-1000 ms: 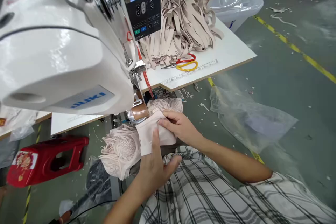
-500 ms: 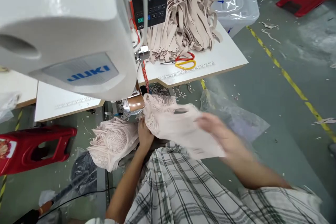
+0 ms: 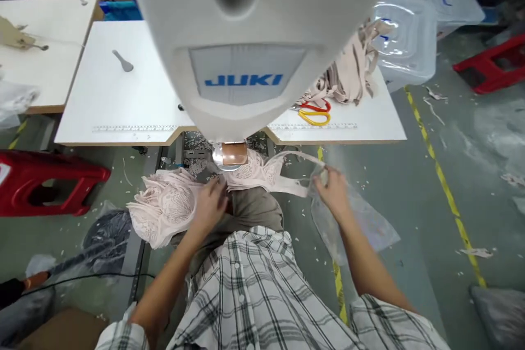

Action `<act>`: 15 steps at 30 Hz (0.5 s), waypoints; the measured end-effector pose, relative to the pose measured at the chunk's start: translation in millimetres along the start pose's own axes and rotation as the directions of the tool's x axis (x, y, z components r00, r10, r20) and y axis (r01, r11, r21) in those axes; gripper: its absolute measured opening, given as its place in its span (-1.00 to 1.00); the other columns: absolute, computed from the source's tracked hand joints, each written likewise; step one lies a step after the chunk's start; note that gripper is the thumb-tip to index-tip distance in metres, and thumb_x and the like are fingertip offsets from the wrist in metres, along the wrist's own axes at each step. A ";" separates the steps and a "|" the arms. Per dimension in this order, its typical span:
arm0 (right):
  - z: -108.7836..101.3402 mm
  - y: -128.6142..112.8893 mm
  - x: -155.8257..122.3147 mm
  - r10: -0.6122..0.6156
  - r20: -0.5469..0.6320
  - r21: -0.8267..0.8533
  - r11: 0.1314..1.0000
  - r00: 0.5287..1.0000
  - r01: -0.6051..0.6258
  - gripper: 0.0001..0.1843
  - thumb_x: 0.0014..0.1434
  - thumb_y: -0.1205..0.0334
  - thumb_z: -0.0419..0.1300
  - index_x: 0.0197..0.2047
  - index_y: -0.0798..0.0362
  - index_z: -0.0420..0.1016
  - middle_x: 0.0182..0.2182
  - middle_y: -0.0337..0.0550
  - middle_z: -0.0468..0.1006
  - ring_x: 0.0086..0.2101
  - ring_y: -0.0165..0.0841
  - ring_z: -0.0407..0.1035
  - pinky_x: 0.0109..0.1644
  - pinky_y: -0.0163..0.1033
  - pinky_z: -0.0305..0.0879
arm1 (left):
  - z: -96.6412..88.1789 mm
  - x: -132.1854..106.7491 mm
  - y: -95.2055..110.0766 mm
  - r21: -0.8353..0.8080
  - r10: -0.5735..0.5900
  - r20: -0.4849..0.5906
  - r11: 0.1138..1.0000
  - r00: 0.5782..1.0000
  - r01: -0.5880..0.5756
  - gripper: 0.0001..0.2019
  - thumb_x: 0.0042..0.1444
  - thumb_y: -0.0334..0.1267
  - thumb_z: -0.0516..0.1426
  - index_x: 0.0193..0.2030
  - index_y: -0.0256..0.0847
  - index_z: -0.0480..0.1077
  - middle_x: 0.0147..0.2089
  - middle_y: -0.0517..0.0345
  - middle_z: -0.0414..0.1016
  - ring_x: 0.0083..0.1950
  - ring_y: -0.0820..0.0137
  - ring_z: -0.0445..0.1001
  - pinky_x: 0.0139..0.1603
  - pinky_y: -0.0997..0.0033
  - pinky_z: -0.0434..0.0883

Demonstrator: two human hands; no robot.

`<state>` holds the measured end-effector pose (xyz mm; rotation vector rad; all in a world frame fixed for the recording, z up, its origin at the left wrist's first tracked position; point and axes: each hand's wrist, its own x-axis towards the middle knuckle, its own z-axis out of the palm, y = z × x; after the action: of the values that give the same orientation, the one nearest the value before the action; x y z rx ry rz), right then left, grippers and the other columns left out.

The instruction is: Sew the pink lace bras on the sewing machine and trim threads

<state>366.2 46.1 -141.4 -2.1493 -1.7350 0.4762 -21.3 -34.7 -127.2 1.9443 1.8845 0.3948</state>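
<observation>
A pale pink lace bra (image 3: 262, 174) lies across the sewing machine's narrow copper-coloured arm end (image 3: 234, 154), its strap and band stretching to the right. My right hand (image 3: 334, 191) pinches the thin strap, which arcs up from the cup. Fingertips of my left hand (image 3: 211, 202) are closed at the bra's left edge, just below the arm end; part of the grip is hidden. Left of that hand rests a stack of similar lace bras (image 3: 166, 205). The white machine head (image 3: 246, 27) hangs over the work and hides the needle area.
On the white table (image 3: 118, 87) lie scissors (image 3: 314, 116) with red and yellow handles and a heap of beige straps (image 3: 348, 74). Clear plastic bins (image 3: 404, 38) stand at back right. A red stool (image 3: 53, 183) is at left, and a plastic bag (image 3: 365, 224) lies right.
My view has swung left and straightened. My right hand has shifted from the bra's wide band to its strap, which is now drawn out. My left hand stays beside the arm end.
</observation>
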 end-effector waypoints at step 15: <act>73.3 -261.8 -101.8 -0.888 0.414 0.724 0.453 0.197 0.520 -0.33 0.15 -0.07 0.29 0.23 0.11 0.37 0.20 0.13 0.41 0.16 -0.08 0.31 0.19 -0.01 0.29 | -105.9 -120.2 -27.5 0.044 -0.604 -0.048 0.794 0.796 0.606 -0.63 0.28 -0.13 -0.06 -0.54 -0.18 0.24 -0.53 0.16 0.30 -0.42 0.38 0.30 -0.35 0.43 0.15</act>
<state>85.6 2.2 -81.4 -0.4804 -2.4780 1.4526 -101.2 -144.6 -38.1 1.2467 2.4205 0.1709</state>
